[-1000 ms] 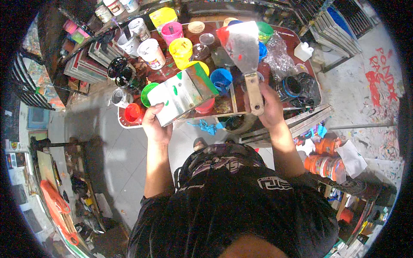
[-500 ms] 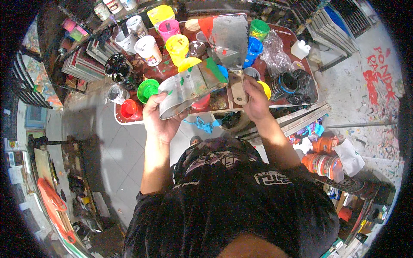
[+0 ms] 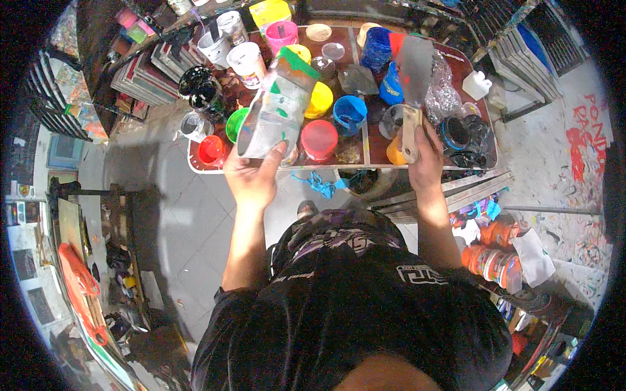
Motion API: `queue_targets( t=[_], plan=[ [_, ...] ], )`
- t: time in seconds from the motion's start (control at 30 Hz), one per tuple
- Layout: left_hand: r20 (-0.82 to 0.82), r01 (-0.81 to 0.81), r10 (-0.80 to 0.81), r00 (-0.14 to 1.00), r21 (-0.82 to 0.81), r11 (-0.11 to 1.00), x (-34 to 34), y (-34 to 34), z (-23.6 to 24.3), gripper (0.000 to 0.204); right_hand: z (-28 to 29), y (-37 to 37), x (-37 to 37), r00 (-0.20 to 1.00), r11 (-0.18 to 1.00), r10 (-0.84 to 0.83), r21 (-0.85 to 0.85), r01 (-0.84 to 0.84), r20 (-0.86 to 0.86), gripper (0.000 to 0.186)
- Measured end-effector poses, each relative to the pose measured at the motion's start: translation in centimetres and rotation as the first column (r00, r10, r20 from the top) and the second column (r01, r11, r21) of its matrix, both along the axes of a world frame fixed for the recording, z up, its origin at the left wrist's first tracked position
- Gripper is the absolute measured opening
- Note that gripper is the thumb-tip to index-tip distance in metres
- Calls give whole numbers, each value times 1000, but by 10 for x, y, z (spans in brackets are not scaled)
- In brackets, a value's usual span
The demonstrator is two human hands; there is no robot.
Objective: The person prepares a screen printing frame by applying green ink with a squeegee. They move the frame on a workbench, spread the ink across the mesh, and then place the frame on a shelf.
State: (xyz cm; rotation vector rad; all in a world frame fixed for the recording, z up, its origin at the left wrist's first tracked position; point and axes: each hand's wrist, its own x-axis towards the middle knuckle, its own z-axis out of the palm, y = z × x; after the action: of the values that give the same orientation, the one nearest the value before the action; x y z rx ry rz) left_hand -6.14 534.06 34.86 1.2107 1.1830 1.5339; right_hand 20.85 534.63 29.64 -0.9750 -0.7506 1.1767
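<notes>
My left hand (image 3: 253, 174) is closed round the lower end of a grey, curved, squeegee-like tool (image 3: 277, 107), its thumb pressed on the face. Green paint coats the tool's far edge, with smaller green spots below. In my right hand (image 3: 427, 159) a putty knife (image 3: 415, 72) stands blade away from me, gripped by its pale handle. Red paint marks the wide metal blade. Both tools are held apart above the table. Beneath and between them are a red tub (image 3: 319, 140), a blue tub (image 3: 350, 115) and a yellow tub (image 3: 318, 101).
The dark red table (image 3: 261, 166) carries several paint tubs, crumpled clear plastic (image 3: 445, 85) and a white jug (image 3: 476, 85). Stacked frames (image 3: 147, 81) stand at the left, more frames (image 3: 521, 65) at the right. A bucket (image 3: 358, 182) sits under the near edge.
My hands have moved apart. The squeegee-like tool has turned from slanting rightward to more upright, and the putty knife has shifted right, its blade away from the squeegee-like tool.
</notes>
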Motion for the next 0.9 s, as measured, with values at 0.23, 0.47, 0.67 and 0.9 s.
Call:
queue_targets(
  t=[0.23,0.47,0.67,0.9],
  plan=[
    [229,-3,8,973,-21,1000,18,7,-6,21,-3,-20,-11,811,985,-171,125,121,560,42],
    [572,110,-75,817,-27,994,16,10,-1,24,54,-44,-24,480,948,-256,315,-44,839,42],
    [515,69,-67,855,15,998,5,14,-9,23,68,-52,-25,431,951,-215,289,-112,876,43],
    [448,36,-40,893,17,999,8,10,-4,21,56,-43,-17,400,945,-269,321,-68,876,43]
  ],
)
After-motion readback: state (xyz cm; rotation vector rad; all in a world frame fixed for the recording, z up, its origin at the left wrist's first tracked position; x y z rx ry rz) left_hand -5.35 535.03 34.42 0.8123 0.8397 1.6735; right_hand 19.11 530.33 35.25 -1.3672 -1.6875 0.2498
